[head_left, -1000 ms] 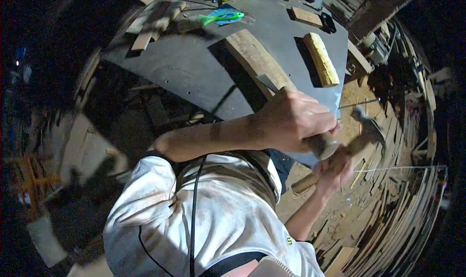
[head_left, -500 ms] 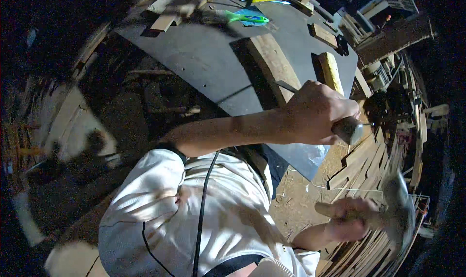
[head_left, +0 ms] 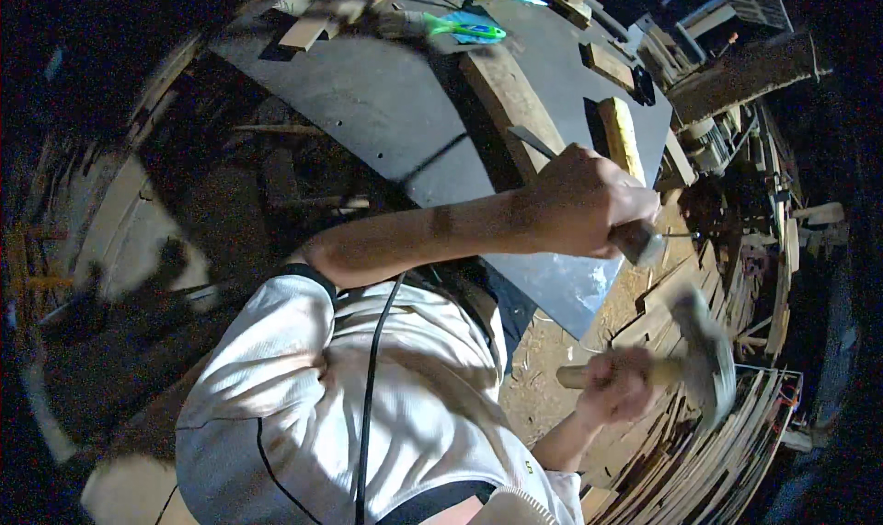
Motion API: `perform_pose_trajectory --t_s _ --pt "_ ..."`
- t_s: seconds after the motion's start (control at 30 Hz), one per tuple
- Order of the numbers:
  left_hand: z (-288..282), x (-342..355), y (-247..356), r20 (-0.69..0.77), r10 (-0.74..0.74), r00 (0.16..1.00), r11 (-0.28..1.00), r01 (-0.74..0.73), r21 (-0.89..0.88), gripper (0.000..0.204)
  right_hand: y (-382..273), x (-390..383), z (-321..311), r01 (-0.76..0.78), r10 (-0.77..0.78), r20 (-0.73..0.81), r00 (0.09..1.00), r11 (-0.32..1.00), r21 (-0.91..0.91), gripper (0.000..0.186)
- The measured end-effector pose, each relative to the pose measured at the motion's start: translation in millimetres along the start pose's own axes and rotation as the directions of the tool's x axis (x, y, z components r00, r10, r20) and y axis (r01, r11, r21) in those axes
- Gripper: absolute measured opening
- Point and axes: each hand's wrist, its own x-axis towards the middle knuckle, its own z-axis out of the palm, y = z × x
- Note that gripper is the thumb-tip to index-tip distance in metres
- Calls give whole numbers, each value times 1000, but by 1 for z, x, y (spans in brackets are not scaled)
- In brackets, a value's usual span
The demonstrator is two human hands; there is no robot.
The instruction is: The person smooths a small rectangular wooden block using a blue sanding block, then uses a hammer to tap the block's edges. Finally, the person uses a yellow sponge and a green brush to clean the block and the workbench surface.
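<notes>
Chisel (head_left: pixel 532 141), seen against a thick wooden bar (head_left: pixel 504 92) on the grey table (head_left: pixel 368 111); the blade points toward the upper left, and whether its tip touches the wood cannot be told. The left hand (head_left: pixel 584 203) is closed around the handle, whose butt protrudes from the fist. The right hand (head_left: pixel 618 387) – lower and apart from the chisel – grips a hammer (head_left: pixel 710 359), its head blurred. Right of the bar lies a yellowish wooden piece (head_left: pixel 621 137); farther off, a green-handled tool (head_left: pixel 469 30) and a small wooden block (head_left: pixel 609 66)
</notes>
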Motion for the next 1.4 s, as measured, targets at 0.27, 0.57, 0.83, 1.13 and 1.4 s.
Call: perform_pose_trajectory --t_s 0.27,0.57,0.83,1.13,1.4 --pt "2 -4 -16 -5 49 999 999 -49 18 20 9 -23 5 -96 -16 -280 960 918 -384 50" --pt "-2 -2 -38 79 87 993 987 -97 129 23 38 -35 18 -37 24 -389 921 999 -27 28" --pt "-3 -3 -58 78 100 992 985 -109 131 24 37 -24 39 -155 184 -202 962 976 149 38" --pt "-36 -5 -58 554 -151 819 974 28 224 33 56 -16 35 -435 463 -276 842 886 158 45" --pt "-46 -8 -82 581 -382 719 868 62 493 64 64 -16 34 -494 550 -236 801 830 257 37"
